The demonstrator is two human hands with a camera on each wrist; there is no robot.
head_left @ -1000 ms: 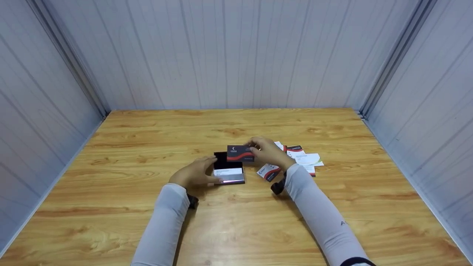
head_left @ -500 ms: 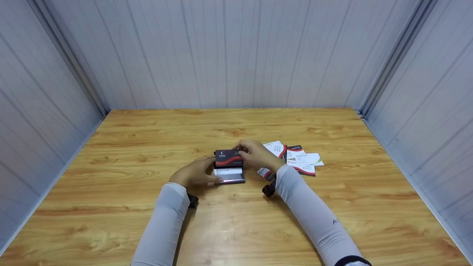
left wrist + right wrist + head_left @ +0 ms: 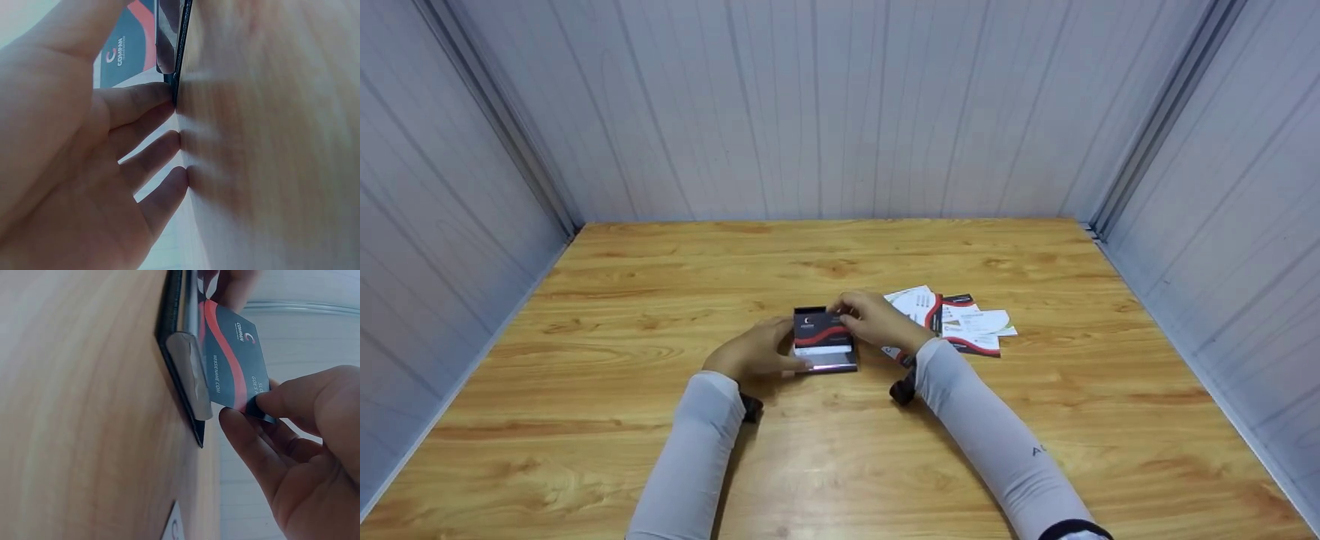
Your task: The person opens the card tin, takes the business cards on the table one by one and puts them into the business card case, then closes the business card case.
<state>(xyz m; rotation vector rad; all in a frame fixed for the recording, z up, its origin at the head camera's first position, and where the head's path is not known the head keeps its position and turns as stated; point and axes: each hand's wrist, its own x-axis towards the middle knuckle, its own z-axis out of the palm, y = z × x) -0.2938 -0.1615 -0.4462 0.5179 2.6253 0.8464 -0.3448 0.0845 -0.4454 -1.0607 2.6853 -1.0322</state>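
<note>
A business card case (image 3: 834,361) with a silver front and dark lid lies open on the table. My left hand (image 3: 754,350) holds its left side, thumb at the front corner and fingers by the back edge. With thumb and fingers, my right hand (image 3: 877,319) pinches the right end of a dark business card (image 3: 820,334) with a red wave. In the right wrist view that card (image 3: 233,354) stands tilted, its lower edge at the mouth of the case (image 3: 190,374). A white card edge (image 3: 825,350) shows in the case, below the dark card.
Several loose business cards (image 3: 979,326), white and dark red, lie overlapping on the wooden table (image 3: 675,285) to the right of the case. My right forearm passes in front of some of them. Pale panel walls (image 3: 840,112) enclose the table's back and sides.
My right hand has carried the dark card left and down, from beside the lid into the mouth of the case. My left hand has stayed in place on the case.
</note>
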